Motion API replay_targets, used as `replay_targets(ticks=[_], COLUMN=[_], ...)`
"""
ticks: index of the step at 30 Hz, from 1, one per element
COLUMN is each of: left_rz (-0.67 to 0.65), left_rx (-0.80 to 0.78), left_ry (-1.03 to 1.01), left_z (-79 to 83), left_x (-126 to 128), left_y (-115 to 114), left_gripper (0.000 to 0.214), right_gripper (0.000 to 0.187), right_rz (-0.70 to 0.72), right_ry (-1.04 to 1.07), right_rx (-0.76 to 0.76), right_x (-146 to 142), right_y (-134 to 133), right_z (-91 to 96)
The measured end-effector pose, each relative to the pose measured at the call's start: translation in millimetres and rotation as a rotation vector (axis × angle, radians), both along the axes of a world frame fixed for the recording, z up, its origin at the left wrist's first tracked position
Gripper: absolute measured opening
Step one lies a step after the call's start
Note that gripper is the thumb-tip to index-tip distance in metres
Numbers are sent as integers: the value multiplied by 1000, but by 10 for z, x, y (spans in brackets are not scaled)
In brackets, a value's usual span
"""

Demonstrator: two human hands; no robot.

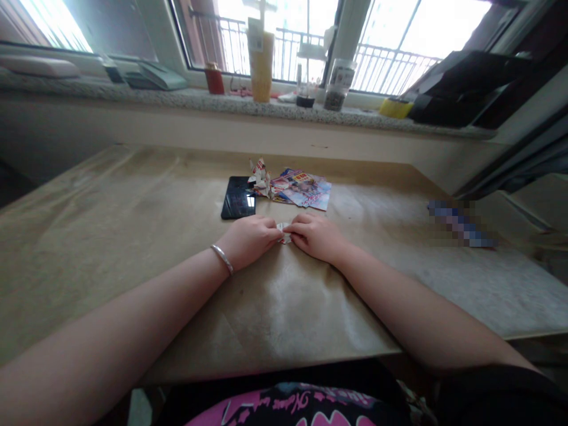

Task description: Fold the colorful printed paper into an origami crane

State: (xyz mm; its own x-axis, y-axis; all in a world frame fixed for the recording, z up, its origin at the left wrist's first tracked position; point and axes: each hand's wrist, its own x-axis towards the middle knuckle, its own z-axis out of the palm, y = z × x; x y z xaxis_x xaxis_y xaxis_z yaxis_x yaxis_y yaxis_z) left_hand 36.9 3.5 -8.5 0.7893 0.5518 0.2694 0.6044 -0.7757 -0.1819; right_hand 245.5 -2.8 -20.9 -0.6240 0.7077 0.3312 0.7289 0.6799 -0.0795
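Observation:
My left hand and my right hand meet at the middle of the table, fingers curled and pinched together. Between them they hold a small folded piece of printed paper, mostly hidden by the fingertips. A silver bangle sits on my left wrist. Just beyond the hands lie a black phone, a crumpled folded paper shape and a stack of colourful printed paper sheets.
Brown paper covers the table. A blurred object lies at the right. The windowsill behind holds a tall yellow drink cup, a red can, a jar and dark items at the right.

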Motion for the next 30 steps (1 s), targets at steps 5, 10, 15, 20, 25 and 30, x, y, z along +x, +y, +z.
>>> replay_targets(ticks=[5,10,15,20,25,30], left_rz=[-19,-64,-85,-101,-91,-83], left_rx=[-8,-34,-75,-106,-104,-98], left_ry=[-25,-52,-95,-105,-81,-76], left_z=[-8,-22,-27,-40,-50,-48], left_x=[-14,-51,-66,-91,-100,-88], left_y=[10,61,95,120,120,112], left_gripper=[17,21,23,24,25,24], right_gripper=[24,23,22,23,23,23], right_rz=[-19,-4,-15,-41,-58,-84], right_ry=[-55,-62,-47,-40,-51,-67], right_rx=[45,43,37,22,5,5], right_x=[11,22,18,2,-6,-17], right_y=[-30,-20,-17,-27,-49,-72], right_z=[18,4,-14,4,39,50])
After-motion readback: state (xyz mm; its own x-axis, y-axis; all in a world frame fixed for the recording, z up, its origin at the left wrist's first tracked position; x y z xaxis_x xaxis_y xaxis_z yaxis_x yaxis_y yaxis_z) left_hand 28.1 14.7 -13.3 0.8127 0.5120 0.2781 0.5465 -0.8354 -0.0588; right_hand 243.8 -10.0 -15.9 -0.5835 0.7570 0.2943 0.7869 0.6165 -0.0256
